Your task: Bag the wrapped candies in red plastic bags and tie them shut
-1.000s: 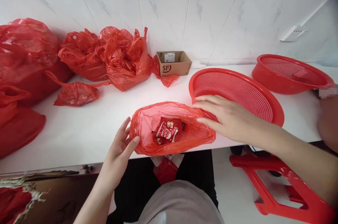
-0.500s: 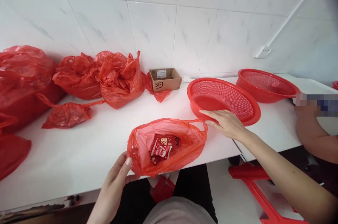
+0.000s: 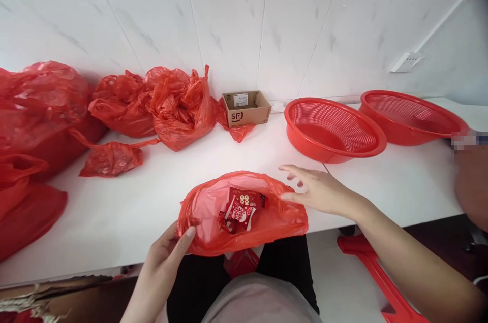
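Observation:
A red plastic bag [image 3: 263,231] lies at the table's front edge with its mouth spread wide. Inside it are several small red printed packets [image 3: 242,211], some with white and gold characters. My left hand [image 3: 163,257] grips the bag's left rim, the thumb inside the mouth and the fingers around the outside. Over the right end of the bag is my right hand [image 3: 316,188], fingers parted and holding nothing. Its thumb is at the bag's rim; whether it touches cannot be told.
Two red perforated basins [image 3: 335,155] [image 3: 412,135] stand at the back right. Behind the bag is an open cardboard box [image 3: 249,116]. Several filled red bags [image 3: 183,120] crowd the left side. Another person's arm [image 3: 470,181] shows at the right edge, above a red stool [image 3: 373,262].
My right hand has let go of the bag's right handle and opened over the bag's right end. The near basin has moved back, away from the bag. The view has shifted slightly.

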`<state>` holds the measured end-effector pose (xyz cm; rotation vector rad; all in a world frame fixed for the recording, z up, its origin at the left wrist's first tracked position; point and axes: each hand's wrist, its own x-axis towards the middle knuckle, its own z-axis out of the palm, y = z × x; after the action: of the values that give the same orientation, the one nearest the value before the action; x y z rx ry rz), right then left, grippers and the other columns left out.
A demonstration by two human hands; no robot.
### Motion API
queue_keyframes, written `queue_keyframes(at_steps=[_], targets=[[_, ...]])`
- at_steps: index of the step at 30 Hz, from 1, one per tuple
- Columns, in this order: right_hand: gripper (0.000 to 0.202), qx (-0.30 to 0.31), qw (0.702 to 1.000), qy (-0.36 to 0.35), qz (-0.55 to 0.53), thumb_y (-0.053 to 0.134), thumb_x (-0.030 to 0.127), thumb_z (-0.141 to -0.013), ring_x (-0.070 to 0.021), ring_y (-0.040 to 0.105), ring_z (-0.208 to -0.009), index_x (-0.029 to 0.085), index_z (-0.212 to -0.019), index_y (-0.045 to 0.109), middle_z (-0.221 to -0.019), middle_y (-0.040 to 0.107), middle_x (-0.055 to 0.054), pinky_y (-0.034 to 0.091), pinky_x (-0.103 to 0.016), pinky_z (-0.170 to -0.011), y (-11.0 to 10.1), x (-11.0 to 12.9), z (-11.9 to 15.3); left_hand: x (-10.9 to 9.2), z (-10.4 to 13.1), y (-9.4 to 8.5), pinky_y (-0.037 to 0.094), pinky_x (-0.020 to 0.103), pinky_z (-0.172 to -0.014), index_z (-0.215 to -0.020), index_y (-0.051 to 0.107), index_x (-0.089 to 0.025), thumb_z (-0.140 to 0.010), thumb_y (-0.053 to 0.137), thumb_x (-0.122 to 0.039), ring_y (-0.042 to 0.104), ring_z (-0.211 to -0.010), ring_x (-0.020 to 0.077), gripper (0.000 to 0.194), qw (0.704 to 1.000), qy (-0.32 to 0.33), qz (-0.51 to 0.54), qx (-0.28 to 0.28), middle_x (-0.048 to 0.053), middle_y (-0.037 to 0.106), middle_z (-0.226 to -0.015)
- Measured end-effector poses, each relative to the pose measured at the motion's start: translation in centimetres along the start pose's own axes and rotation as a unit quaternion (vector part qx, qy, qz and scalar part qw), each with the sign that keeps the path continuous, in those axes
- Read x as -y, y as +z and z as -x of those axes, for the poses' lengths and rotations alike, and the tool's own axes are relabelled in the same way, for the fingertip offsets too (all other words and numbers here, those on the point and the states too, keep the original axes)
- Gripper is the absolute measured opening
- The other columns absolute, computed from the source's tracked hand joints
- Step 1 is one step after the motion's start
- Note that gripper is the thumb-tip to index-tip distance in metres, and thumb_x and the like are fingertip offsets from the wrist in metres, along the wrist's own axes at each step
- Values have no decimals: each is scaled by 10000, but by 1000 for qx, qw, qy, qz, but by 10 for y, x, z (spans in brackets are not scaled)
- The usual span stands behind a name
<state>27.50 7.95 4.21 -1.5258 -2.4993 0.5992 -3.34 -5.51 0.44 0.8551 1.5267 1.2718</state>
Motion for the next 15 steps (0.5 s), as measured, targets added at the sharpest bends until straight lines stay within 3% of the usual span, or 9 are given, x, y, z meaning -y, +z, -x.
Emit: queue_keyframes(at_steps=[2, 4, 6, 8, 11, 13, 15], targets=[[675, 61, 998, 29, -14, 593, 607, -802, -234, 671, -794, 327, -1397, 442, -1113, 676, -62, 544, -417, -753, -5, 9, 10, -7, 2, -9, 537, 309, -803, -962, 755, -218, -762, 697, -502, 675, -916, 265, 352, 999, 11, -35, -28, 41, 748, -905], [617, 63, 996, 28, -53, 555, 564, -844, -221, 669, -799, 336, -1401, 419, -1138, 661, -60, 555, -396, -732, -9, 18, 19, -13, 3, -18, 529, 283, -753, -905, 761, -225, -740, 700, -537, 668, -892, 267, 358, 994, 22, -81, -64, 28, 726, -786], [587, 26, 996, -6, -83, 543, 524, -861, -241, 653, -967, 338, -1401, 409, -1268, 597, -74, 559, -400, -793, -8, 30, 25, -17, 3, -25, 513, 255, -693, -854, 757, -234, -729, 693, -566, 656, -829, 248, 361, 988, 36, -121, -85, 19, 686, -699], [649, -2, 996, -50, -75, 615, 497, -814, -289, 547, -1203, 367, -1414, 404, -1423, 470, -72, 528, -448, -908, -3, 41, 30, -19, 2, -29, 501, 247, -655, -883, 755, -242, -722, 695, -575, 627, -742, 217, 375, 986, 45, -141, -77, 15, 665, -692], [777, 39, 991, -104, -77, 725, 459, -733, -329, 340, -1392, 456, -1433, 386, -1549, 289, -26, 414, -514, -1059, 1, 48, 33, -23, 2, -30, 490, 243, -609, -808, 738, -229, -696, 733, -552, 569, -656, 176, 342, 994, 41, -97, -31, 17, 629, -681], [713, 110, 969, -143, -167, 704, 492, -765, -300, 257, -1440, 464, -1418, 420, -1570, 253, 3, 340, -481, -1126, -4, 47, 30, -29, 2, -32, 459, 230, -525, -611, 657, -208, -695, 740, -538, 497, -572, 139, 351, 999, 26, -18, 15, 12, 540, -592], [600, 147, 913, -186, -333, 589, 615, -820, -286, 289, -1430, 396, -1372, 506, -1543, 324, -19, 349, -455, -1121, -14, 44, 21, -40, 2, -37, 441, 235, -469, -552, 593, -216, -684, 738, -552, 432, -521, 122, 390, 996, 18, 75, 32, 0, 459, -555]])
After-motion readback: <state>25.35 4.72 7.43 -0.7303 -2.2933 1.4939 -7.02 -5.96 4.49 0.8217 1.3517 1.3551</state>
